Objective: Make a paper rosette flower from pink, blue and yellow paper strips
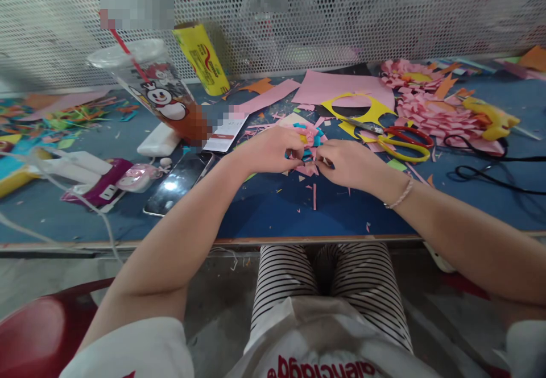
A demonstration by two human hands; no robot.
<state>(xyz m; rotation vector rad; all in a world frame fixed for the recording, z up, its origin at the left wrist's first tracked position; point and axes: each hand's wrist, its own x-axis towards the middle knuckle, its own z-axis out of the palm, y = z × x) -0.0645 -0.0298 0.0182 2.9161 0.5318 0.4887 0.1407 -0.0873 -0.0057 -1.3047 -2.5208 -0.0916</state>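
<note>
A small paper flower (313, 135) in pink, blue and yellow lies between my hands at the middle of the table. My left hand (277, 149) has its fingers bent and closed on the flower's left and near side. From the right, my right hand (347, 163) pinches at the near edge of the same flower, thumb and forefinger together. Fingertips of both hands almost meet over a pink paper petal (307, 169). Scissors (405, 142) with red and yellow handles lie beyond my right hand, on yellow paper with round cut-outs (362, 108).
Fringed pink paper pieces (443, 113) and a black cord (482, 170) lie at the right. Pink sheets (341, 89) are behind. Leftward stand a tilted drink cup (164, 96), a yellow tube (205, 59), phones (179, 182), a purple power strip (100, 187) and white cables (68, 187).
</note>
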